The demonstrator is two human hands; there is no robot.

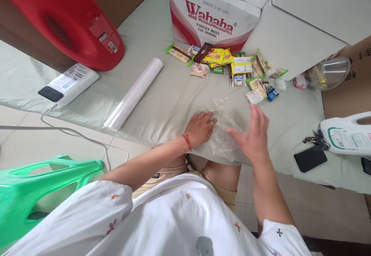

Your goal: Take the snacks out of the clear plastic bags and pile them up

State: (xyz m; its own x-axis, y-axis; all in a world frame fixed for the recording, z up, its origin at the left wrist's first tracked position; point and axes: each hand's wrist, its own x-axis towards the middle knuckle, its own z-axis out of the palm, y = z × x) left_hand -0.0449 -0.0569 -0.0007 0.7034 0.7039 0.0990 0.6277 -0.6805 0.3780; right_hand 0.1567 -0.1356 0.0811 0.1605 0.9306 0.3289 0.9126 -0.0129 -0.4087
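Observation:
A crumpled piece of clear plastic film lies at the front edge of the cloth-covered surface; whether it is a bag or a sheet I cannot tell. My left hand, with a red cord on the wrist, rests on its left side, the bent fingers pressing its edge down. At the right side, my right hand is raised with the thumb apart from the fingers, and nothing shows in its grasp. Beyond both hands lies a loose pile of wrapped snacks, in yellow, green, brown and blue packets.
A glossy white roll lies on the left, near a white power bank and a red jug. Behind the snacks stands a Wahaha carton. To the right are a clear plastic tub, a black wallet-like item and a white bottle.

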